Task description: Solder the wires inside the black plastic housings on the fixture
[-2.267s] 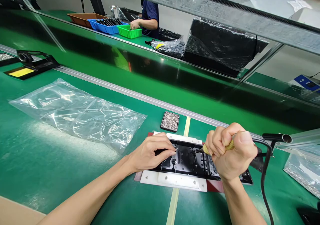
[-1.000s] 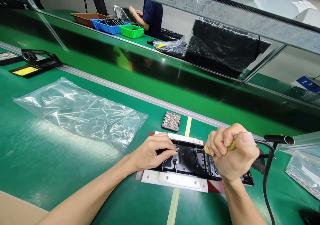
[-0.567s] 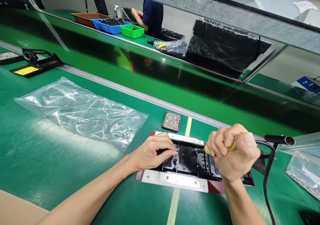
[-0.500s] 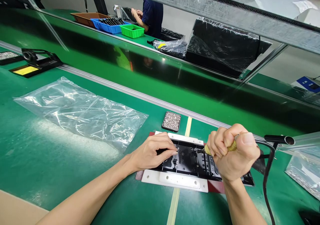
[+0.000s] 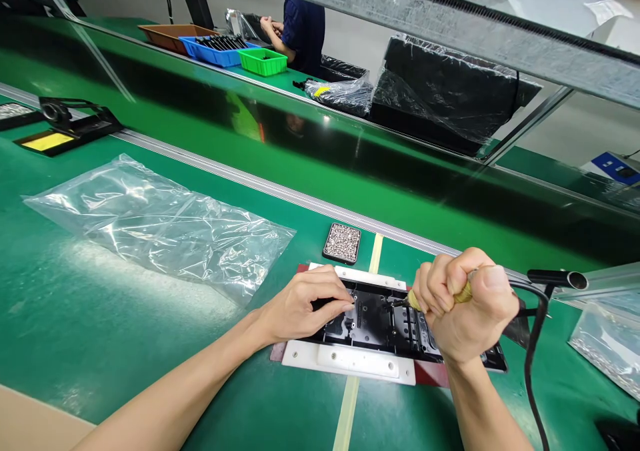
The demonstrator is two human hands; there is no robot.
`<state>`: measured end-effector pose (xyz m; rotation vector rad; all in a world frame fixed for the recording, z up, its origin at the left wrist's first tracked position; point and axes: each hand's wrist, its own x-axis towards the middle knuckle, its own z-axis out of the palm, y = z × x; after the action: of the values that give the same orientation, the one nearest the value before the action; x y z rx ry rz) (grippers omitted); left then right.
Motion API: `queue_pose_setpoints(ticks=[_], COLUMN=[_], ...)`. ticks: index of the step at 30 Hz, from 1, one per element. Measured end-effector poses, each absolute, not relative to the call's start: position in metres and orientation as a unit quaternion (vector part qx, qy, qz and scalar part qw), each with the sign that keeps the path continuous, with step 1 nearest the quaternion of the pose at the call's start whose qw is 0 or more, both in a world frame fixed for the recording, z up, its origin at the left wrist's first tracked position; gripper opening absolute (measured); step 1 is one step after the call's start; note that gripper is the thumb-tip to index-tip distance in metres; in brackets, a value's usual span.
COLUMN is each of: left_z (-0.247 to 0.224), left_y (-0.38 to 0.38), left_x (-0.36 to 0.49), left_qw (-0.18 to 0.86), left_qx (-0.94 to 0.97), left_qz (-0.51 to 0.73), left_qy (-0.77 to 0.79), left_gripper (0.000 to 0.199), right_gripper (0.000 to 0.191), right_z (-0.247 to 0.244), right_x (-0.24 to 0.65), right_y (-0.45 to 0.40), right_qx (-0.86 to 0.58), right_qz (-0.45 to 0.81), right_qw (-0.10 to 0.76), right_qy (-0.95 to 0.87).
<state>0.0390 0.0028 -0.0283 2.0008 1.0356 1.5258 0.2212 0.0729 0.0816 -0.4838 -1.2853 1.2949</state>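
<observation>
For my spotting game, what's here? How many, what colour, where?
Case: 1, black, lower middle
Tool: 1, yellow, over case
Strips: 2, white, beside case
Board: 1, red, under strips
Bench: 1, green, foreground
Trays: 2, black, behind case, far left
Bags: 2, clear, left, right
Stands: 2, black, left, right
Cord: 1, black, right
Tape: 2 lengths, yellow, near case
Bins: 3, brown, blue, green, back
Packs: several, black, back
Person: 1, blue sleeve, by bins
Beam: 1, grey, top
Left grip: 1, bare, over case
Right grip: 1, bare, around tool
</observation>
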Motion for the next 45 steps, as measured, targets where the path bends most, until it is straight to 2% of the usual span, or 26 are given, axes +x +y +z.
queue_pose_setpoints(ticks=[45], left_z=[-0.0283], left_y=[0.0024], left_x=[0.0388], left_qw=[0.208], left_qx=[0.720], left_qz=[0.542], left_qy=[0.380], left_gripper=[0.013], right_gripper=[0.041], right_z=[0.0821], right_x=[0.2231], right_y=[0.0748], right_qx=[-0.200], right_qz=[0.550], right_qw=[0.586], right_qy=[-0.560])
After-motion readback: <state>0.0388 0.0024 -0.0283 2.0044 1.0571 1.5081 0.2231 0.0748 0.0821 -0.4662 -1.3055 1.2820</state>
